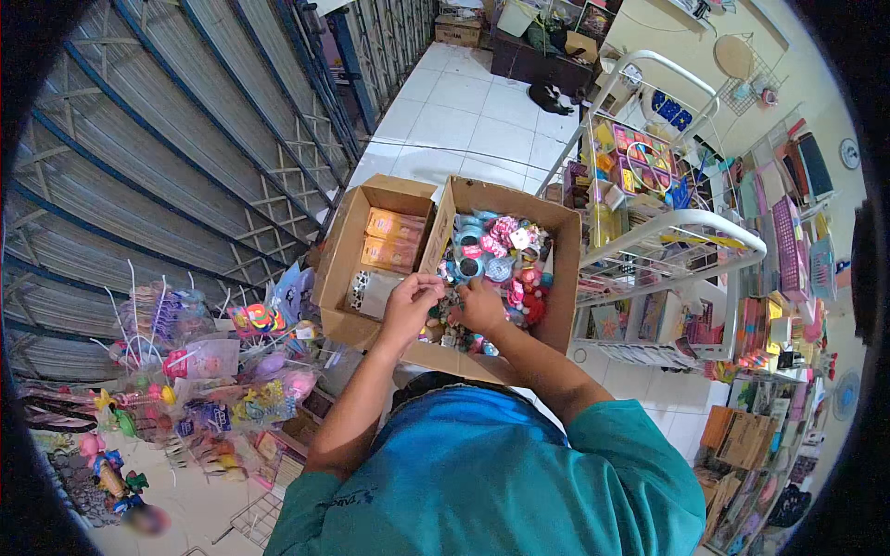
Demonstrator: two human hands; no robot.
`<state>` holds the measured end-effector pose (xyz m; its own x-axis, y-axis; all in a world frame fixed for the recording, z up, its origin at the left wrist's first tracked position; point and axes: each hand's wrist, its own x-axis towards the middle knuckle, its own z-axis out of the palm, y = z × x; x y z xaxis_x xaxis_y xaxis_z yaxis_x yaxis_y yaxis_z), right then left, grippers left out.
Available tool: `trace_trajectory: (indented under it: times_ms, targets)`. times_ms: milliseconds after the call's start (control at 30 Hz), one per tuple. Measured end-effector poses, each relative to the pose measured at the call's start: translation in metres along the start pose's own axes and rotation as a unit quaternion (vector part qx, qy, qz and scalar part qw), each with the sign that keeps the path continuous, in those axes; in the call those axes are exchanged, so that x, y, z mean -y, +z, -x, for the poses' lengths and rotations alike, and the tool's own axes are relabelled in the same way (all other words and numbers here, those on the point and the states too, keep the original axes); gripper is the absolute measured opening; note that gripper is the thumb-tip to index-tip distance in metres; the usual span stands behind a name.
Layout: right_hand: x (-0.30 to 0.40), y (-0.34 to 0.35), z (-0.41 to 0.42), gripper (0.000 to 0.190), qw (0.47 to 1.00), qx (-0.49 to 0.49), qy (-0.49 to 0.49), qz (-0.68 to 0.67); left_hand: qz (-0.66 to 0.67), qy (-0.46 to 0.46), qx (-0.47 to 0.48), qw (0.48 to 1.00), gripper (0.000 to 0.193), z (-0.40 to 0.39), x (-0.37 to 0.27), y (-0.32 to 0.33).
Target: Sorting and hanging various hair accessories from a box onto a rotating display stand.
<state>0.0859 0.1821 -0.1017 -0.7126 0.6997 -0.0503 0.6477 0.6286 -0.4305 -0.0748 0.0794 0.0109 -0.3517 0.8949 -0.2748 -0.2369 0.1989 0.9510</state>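
Note:
My left hand [411,306] is over the shared edge of two open cardboard boxes, its thumb and fingertips close together; whether something small is between them I cannot tell. My right hand [477,306] reaches into the right cardboard box [560,278], fingers bent over small packaged items; its grip is not clear. That box holds a mixed heap of light-blue rolls or rings [470,267], pink patterned pieces [502,229] and red fluffy pieces [534,307]. Orange flat packs [393,240] and a pale packet [379,295] lie in the left cardboard box [341,264].
A white wire rack [695,221] full of goods stands close on the right. Bagged toys [208,368] hang at the left, beside a folding metal gate [188,160]. Behind the boxes, a black and white cat [551,99] lies on the tiled floor [445,104].

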Motion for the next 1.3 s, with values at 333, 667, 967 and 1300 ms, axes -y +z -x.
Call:
trace_trajectory:
  times_ms: [333, 667, 967, 1300]
  targets:
    - [0.004, -0.001, -0.018, 0.029, 0.979, 0.093, 0.096, -0.155, -0.003, -0.011, -0.012, 1.0, 0.024, 0.008, 0.0, -0.005]
    - [0.025, -0.115, 0.01, 0.017, 0.829, 0.154, 0.061, -0.534, -0.034, 0.053, 0.0, 0.998, 0.024, -0.001, 0.003, 0.018]
    - [-0.003, -0.076, 0.006, 0.019, 0.81, 0.058, 0.081, -0.577, 0.032, 0.061, -0.023, 0.997, 0.015, -0.02, 0.008, 0.015]
    - [-0.026, -0.02, 0.023, 0.016, 0.981, 0.138, 0.08, 0.113, 0.029, 0.057, -0.006, 0.998, 0.01, -0.013, -0.005, 0.008]
